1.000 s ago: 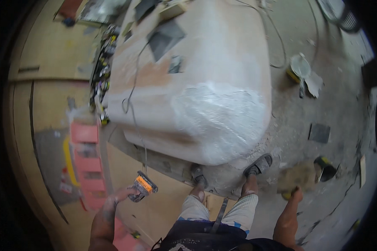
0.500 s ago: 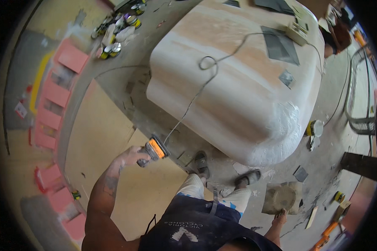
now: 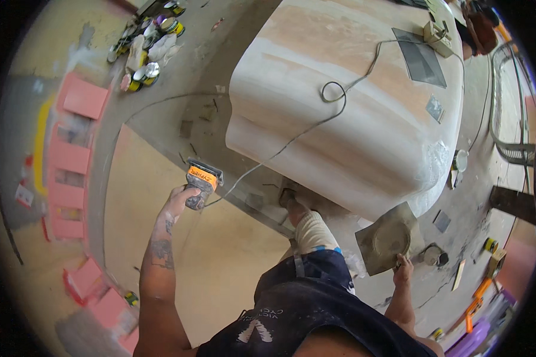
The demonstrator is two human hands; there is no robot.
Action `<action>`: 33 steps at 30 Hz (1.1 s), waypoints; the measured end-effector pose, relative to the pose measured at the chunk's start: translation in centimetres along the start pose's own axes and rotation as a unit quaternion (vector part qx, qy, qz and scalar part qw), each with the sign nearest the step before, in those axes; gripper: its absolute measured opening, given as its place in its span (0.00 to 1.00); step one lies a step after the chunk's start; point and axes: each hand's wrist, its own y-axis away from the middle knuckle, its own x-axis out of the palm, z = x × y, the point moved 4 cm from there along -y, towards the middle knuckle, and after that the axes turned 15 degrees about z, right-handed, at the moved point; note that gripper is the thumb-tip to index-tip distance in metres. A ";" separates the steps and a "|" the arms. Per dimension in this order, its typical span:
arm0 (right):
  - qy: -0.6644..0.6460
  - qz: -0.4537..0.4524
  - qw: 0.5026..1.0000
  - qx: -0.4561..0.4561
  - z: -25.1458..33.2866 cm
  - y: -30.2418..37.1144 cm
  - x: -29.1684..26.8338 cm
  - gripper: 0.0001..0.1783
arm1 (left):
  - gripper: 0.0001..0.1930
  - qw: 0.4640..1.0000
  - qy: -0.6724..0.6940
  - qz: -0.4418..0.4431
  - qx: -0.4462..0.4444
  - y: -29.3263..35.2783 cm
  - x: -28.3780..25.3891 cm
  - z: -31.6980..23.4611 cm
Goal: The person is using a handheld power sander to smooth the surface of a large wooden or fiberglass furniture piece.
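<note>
My left hand (image 3: 180, 201) is closed around the handle of an orange and black power sander (image 3: 203, 180), held out in the air over the tan floor panel. Its cord (image 3: 292, 140) trails up across a big rounded white and tan moulded body (image 3: 339, 128). In my right hand (image 3: 404, 269), gripped by its lower edge, is a square grey-brown sheet (image 3: 388, 239) with a round mark in its middle. The sheet hangs off the body's near right corner, tilted. Most of the fingers behind it are hidden.
On the body lie dark grey sheets (image 3: 418, 58) and a cream power box (image 3: 437, 39). Several tins (image 3: 146, 72) cluster on the floor at the upper left. Pink panels (image 3: 69, 156) line the left side. A metal mesh frame (image 3: 512, 152) stands at the right.
The body has shifted right in the view as I stepped toward it. The sander has turned and moved up and left; the sheet in my right hand is raised.
</note>
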 end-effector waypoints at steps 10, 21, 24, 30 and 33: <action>0.125 -0.021 0.991 -0.031 1.5 3.3 16.4 0.14 | 0.22 0.991 0.099 0.039 0.084 -6.5 -8.7 -8.7; 0.441 -0.026 0.892 -0.091 4.7 11.3 37.6 0.19 | 0.25 0.974 0.160 0.124 0.103 -16.7 -19.2 -18.0; 0.417 -0.056 0.900 -0.112 3.2 15.3 44.3 0.17 | 0.26 0.970 0.150 0.175 0.081 -21.0 -21.5 -19.8; 0.434 0.007 0.897 -0.077 -3.1 20.3 57.2 0.14 | 0.28 0.955 0.104 0.271 0.066 -26.0 -25.3 -19.8; 0.430 0.071 0.898 -0.055 -5.6 20.1 63.3 0.15 | 0.31 0.948 0.113 0.289 0.063 -27.4 -26.0 -18.9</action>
